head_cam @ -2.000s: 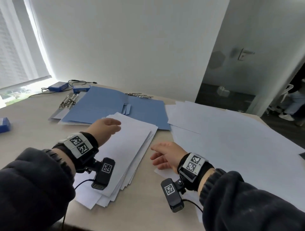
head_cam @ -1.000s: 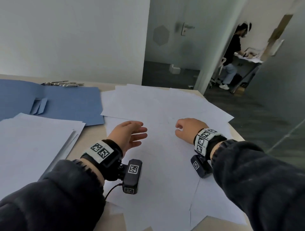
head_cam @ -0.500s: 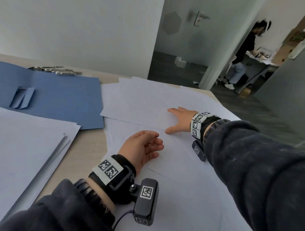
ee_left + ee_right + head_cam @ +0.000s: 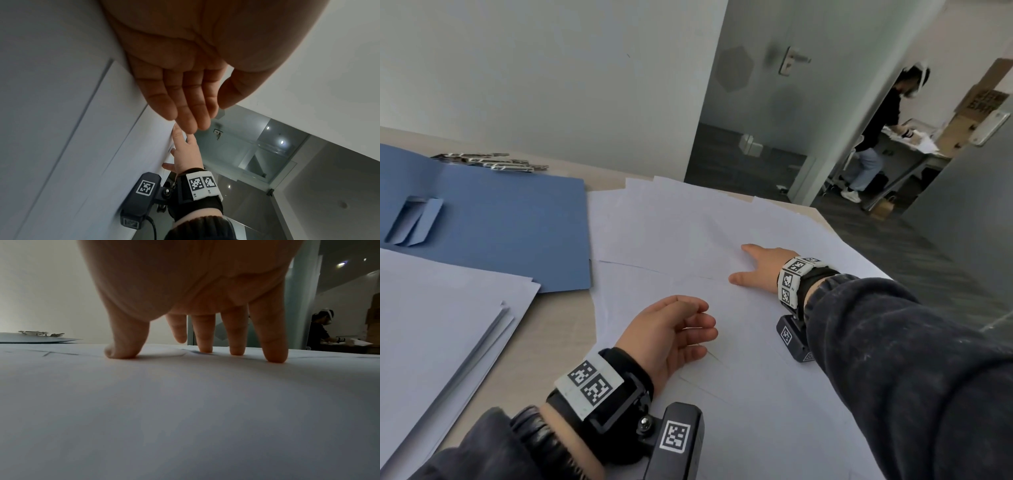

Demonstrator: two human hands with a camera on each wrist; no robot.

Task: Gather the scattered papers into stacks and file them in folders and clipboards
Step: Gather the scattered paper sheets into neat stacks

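Note:
Loose white sheets (image 4: 688,226) overlap across the right half of the table. My right hand (image 4: 760,265) lies flat on them, its spread fingertips (image 4: 275,359) pressing the paper (image 4: 185,402). My left hand (image 4: 674,330) hovers just over the sheets nearer to me, fingers straight and relaxed (image 4: 191,110), holding nothing. A gathered stack of white paper (image 4: 438,325) lies at the left. An open blue folder (image 4: 493,222) sits behind that stack, left of the loose sheets.
Metal clipboard clips (image 4: 493,162) lie behind the folder by the wall. The table's far right corner (image 4: 822,216) drops off toward a doorway, where another person (image 4: 876,133) stands at a desk. Bare tabletop (image 4: 565,325) shows between the stack and the loose sheets.
My view swung from the stack on the left to the loose sheets. My right hand reached forward and flattened onto them; my left hand followed across and now hovers nearer me.

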